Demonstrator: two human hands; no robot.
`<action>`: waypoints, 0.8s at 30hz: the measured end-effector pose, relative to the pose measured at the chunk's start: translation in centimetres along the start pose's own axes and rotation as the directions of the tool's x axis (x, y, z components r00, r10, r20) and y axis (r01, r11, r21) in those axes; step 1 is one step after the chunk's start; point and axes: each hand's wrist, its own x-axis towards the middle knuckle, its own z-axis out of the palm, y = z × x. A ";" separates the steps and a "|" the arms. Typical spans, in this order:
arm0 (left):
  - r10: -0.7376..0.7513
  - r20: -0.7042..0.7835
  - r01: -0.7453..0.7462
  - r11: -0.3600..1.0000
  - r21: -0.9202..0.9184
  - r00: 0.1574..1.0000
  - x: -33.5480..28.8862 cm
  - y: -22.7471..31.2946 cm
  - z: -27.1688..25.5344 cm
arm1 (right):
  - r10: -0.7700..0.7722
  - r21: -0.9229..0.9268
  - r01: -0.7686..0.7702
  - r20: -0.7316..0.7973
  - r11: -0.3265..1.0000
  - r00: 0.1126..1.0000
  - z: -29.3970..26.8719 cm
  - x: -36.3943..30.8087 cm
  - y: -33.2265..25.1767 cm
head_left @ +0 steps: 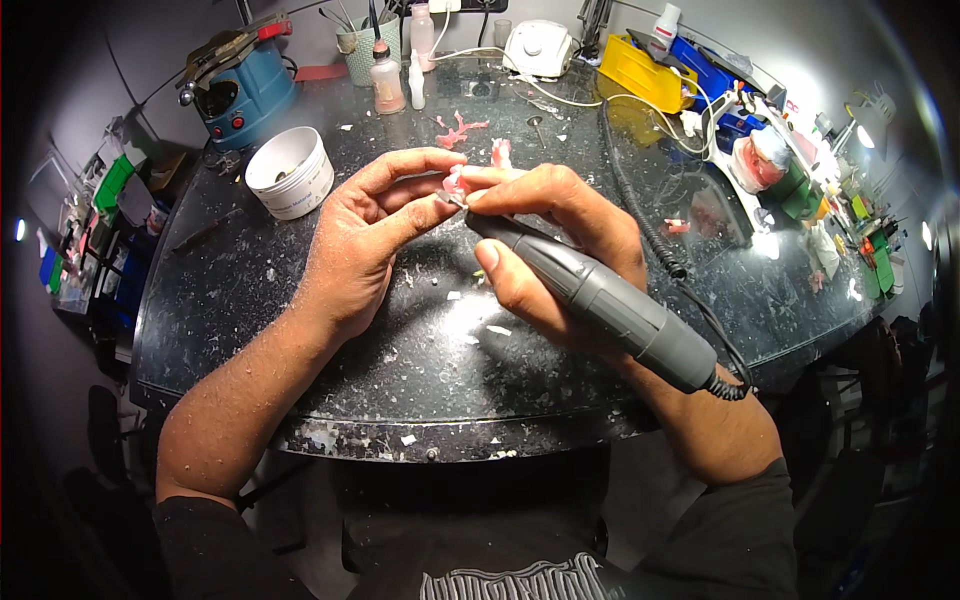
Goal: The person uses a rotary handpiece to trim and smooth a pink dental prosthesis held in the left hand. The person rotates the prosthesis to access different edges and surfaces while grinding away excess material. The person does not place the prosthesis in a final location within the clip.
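Between the fingertips of my left hand [360,235] is a small pink dental piece [455,184], partly covered by the fingers. My right hand [575,215] is wrapped round a dark grey rotary handpiece [610,305], whose coiled cord trails off behind the right wrist. The tool's tip meets the pink piece or lies very close to it; the fingers hide the exact contact. Just beyond the hands stands another pink and whitish piece [501,153]. Farther back lies a branching pink scrap [461,130].
A white tub [290,175] stands left of my left hand, with a blue machine [240,85] behind it. Bottles [387,80] and a white control box [538,48] line the back. At right are a yellow bin [640,75], a dental model [758,160] and a small pink piece [677,226].
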 end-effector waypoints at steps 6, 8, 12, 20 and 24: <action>0.002 0.029 -0.002 1.000 0.002 1.000 0.3 0.0 -0.1 | 0.286 0.234 -0.245 -0.163 0.941 0.944 0.1 0.7 -1.4; -0.006 0.027 0.007 1.000 -0.010 1.000 0.3 -0.1 -0.2 | 0.294 0.091 -0.282 -0.172 0.955 0.940 -0.5 0.7 -0.5; -0.012 0.030 0.012 1.000 -0.023 0.999 0.4 0.0 -0.5 | 0.384 0.069 -0.379 -0.085 0.923 0.919 -0.7 0.5 0.4; -0.077 0.040 0.079 0.995 -0.056 0.996 0.4 0.1 -1.2 | 0.424 0.060 -0.423 0.006 0.904 0.906 -1.1 0.8 0.1; -0.156 0.013 0.156 0.981 -0.113 0.988 0.4 0.4 -1.0 | 0.341 0.016 -0.340 -0.025 0.940 0.940 -0.5 0.4 0.4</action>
